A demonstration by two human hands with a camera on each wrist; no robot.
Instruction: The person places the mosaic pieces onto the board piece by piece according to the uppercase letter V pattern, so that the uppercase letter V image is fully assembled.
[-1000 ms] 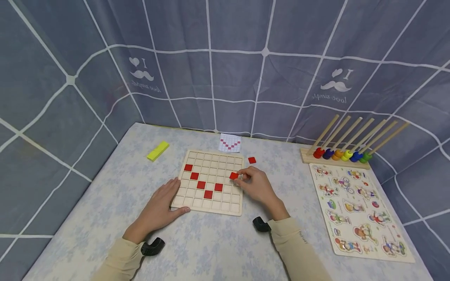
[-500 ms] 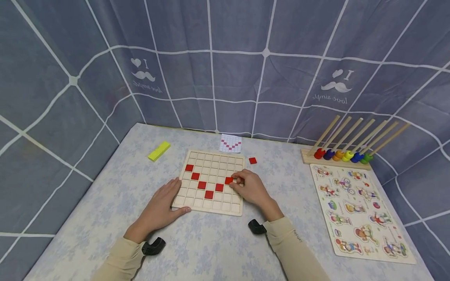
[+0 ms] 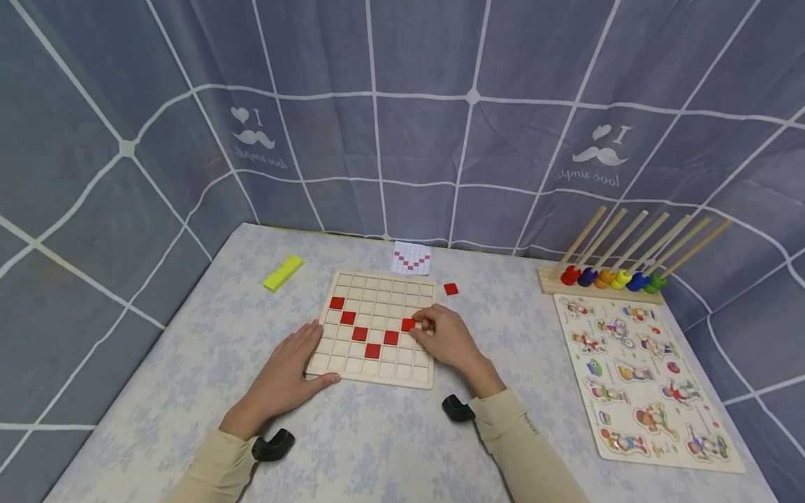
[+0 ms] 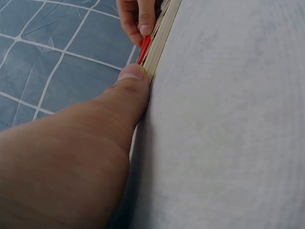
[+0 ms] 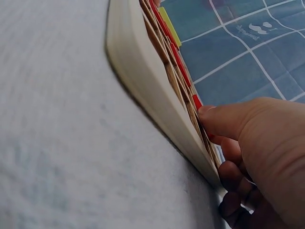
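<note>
A wooden grid board (image 3: 383, 365) lies on the table, with several red square tiles in its cells forming most of a V. My right hand (image 3: 451, 340) pinches one red tile (image 3: 408, 325) between thumb and index finger, at a cell on the right side of the board. In the right wrist view that red tile (image 5: 197, 101) shows right at the thumb tip. My left hand (image 3: 283, 374) rests along the board's left edge with its fingers straight, its thumb on the near left corner. A loose red tile (image 3: 451, 288) lies beyond the right hand.
Behind the board lies a pattern card (image 3: 411, 258) with a red V. A yellow-green block (image 3: 283, 273) sits at the back left. On the right stand a peg stacker with coloured rings (image 3: 604, 278) and a picture puzzle board (image 3: 644, 377). A curtain (image 3: 421, 140) hangs behind the table.
The right hand has moved slightly left and toward me, bringing its red tile down to a cell up and right of the last placed one. The left hand stays put.
</note>
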